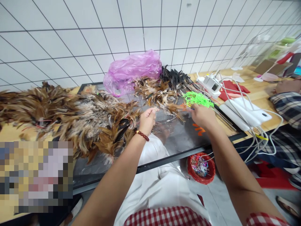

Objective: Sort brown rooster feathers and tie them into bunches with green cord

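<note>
My left hand (147,121), with a dark red bead bracelet (142,135), is closed in a pinch over the dark glass-like panel (174,138). Whatever small thing it pinches cannot be made out. My right hand (204,116) is closed too, fingertips hidden, beside some orange strands (184,107) and a tangle of bright green strands (198,99). To the left of my left hand spread brown and white feathers (94,114). Beyond both hands lie a smaller heap of brown feathers (157,92) and a bunch of black feathers (174,78). Flat orange marks (199,129) show on the panel.
A purple plastic bag (134,70) rests against the tiled wall (131,18). Cables run over white power devices (249,113) at right, near red cloth (231,89). Below the table edge stands a red basket (204,181) of scraps. Another person's plaid sleeve (288,105) is far right.
</note>
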{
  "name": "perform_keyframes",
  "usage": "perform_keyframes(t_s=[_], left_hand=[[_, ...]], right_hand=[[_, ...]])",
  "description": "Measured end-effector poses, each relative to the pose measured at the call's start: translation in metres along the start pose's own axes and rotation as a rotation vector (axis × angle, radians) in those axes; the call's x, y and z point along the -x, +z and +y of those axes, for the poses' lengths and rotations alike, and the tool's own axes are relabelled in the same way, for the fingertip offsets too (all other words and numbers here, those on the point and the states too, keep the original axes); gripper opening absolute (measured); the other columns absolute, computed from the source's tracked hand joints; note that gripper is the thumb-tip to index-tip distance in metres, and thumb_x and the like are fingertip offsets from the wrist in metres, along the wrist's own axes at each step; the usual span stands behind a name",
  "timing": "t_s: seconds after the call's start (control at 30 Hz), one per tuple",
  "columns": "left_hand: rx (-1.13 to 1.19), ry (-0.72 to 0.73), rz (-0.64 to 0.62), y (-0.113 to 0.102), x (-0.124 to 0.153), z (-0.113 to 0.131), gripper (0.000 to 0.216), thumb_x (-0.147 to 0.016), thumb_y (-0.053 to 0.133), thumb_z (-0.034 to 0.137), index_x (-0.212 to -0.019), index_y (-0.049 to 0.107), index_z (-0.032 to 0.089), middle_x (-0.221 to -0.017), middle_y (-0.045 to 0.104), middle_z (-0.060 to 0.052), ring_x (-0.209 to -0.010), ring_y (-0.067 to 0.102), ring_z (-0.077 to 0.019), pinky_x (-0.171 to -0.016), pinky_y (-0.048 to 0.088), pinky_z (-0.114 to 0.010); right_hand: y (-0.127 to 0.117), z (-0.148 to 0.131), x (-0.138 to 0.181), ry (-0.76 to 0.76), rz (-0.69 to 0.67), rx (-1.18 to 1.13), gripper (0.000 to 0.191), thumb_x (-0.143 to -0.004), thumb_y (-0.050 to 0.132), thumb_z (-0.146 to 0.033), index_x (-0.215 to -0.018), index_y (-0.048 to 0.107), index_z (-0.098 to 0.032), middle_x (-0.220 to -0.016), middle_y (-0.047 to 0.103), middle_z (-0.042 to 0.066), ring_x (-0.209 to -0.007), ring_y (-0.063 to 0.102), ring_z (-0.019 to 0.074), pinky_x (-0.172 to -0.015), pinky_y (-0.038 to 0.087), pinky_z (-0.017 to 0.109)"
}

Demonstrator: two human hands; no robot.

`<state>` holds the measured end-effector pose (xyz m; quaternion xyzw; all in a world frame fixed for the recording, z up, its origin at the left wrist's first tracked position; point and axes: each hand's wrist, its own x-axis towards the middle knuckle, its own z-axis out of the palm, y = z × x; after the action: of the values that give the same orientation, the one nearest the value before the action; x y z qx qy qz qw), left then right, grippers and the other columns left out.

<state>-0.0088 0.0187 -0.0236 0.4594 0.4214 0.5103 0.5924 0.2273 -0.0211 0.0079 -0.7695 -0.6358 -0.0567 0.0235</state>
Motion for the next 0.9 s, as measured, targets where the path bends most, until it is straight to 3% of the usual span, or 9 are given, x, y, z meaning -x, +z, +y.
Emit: perform_keyframes(t_s=[0.1, 0.2, 0.27, 0.33, 0.4, 0.5, 0.6, 0.9], left_hand=[[0.015, -0.002, 0.008, 0.001, 0.001, 0.002, 0.025, -0.08, 0.064, 0.038, -0.087, 0.065, 0.014, -0.05, 0.029, 0.01, -0.042, 0.022, -0.0041, -0.041, 0.024, -0.019], [0.066, -0.015, 0.008, 0.003, 0.004, 0.005, 0.025, -0.079, 0.066, 0.039, -0.087, 0.064, 0.015, -0.05, 0.028, 0.01, -0.041, 0.022, -0.0039, -0.042, 0.025, -0.018], [0.12, -0.033, -0.03, 0.005, 0.006, 0.007, 0.027, -0.079, 0.067, 0.04, -0.088, 0.063, 0.015, -0.05, 0.027, 0.01, -0.041, 0.022, -0.0039, -0.042, 0.026, -0.018], [0.169, -0.061, -0.092, 0.007, 0.009, 0.01, 0.029, -0.077, 0.068, 0.041, -0.088, 0.062, 0.015, -0.05, 0.026, 0.011, -0.041, 0.022, -0.0039, -0.042, 0.027, -0.018], [0.21, -0.084, -0.136, 0.007, 0.011, 0.012, 0.031, -0.076, 0.07, 0.042, -0.088, 0.061, 0.015, -0.05, 0.027, 0.011, -0.042, 0.022, -0.0038, -0.043, 0.028, -0.017], [0.274, -0.113, -0.165, 0.006, 0.011, 0.013, 0.034, -0.074, 0.072, 0.043, -0.084, 0.057, 0.015, -0.05, 0.027, 0.011, -0.042, 0.022, -0.0039, -0.042, 0.029, -0.017], [0.328, -0.158, -0.191, 0.005, 0.01, 0.013, 0.033, -0.074, 0.073, 0.041, -0.079, 0.051, 0.017, -0.05, 0.027, 0.011, -0.041, 0.021, -0.0038, -0.042, 0.028, -0.017], [0.452, -0.22, -0.232, 0.011, 0.015, 0.015, 0.028, -0.078, 0.071, 0.031, -0.089, 0.048, 0.019, -0.049, 0.028, 0.012, -0.04, 0.023, -0.0039, -0.042, 0.026, -0.016]], right_hand=[[0.015, 0.016, 0.016, -0.017, 0.022, 0.07, 0.037, -0.093, 0.042, -0.037, -0.111, 0.062, -0.01, -0.098, 0.068, 0.019, -0.091, 0.062, 0.0302, -0.083, 0.041, 0.041], [0.017, 0.016, 0.02, -0.077, 0.149, 0.04, 0.034, -0.09, 0.049, -0.036, -0.106, 0.066, -0.011, -0.107, 0.064, 0.021, -0.101, 0.057, 0.0341, -0.086, 0.04, 0.045], [0.01, 0.004, 0.01, -0.18, 0.224, -0.148, 0.032, -0.09, 0.049, -0.033, -0.107, 0.068, -0.013, -0.111, 0.062, 0.019, -0.102, 0.055, 0.0318, -0.087, 0.041, 0.045], [0.002, -0.018, -0.006, -0.367, 0.223, -0.491, 0.033, -0.092, 0.048, -0.033, -0.111, 0.068, -0.017, -0.106, 0.064, 0.014, -0.097, 0.058, 0.0255, -0.087, 0.043, 0.04], [-0.002, -0.046, -0.022, -0.539, 0.175, -0.878, 0.036, -0.09, 0.053, -0.04, -0.116, 0.067, -0.02, -0.106, 0.065, 0.009, -0.096, 0.059, 0.0213, -0.088, 0.045, 0.036], [0.002, -0.081, -0.037, -0.595, -0.09, -1.27, 0.044, -0.087, 0.056, -0.05, -0.118, 0.066, -0.021, -0.107, 0.067, 0.007, -0.094, 0.06, 0.0179, -0.086, 0.046, 0.034], [0.011, -0.094, -0.037, -0.531, -0.236, -1.417, 0.046, -0.083, 0.06, -0.053, -0.112, 0.07, -0.019, -0.102, 0.069, 0.006, -0.091, 0.06, 0.0164, -0.085, 0.046, 0.032], [0.024, -0.077, -0.032, -0.49, -0.434, -1.648, 0.052, -0.071, 0.079, -0.04, -0.117, 0.067, -0.02, -0.105, 0.07, 0.005, -0.094, 0.062, 0.0155, -0.089, 0.048, 0.032]])
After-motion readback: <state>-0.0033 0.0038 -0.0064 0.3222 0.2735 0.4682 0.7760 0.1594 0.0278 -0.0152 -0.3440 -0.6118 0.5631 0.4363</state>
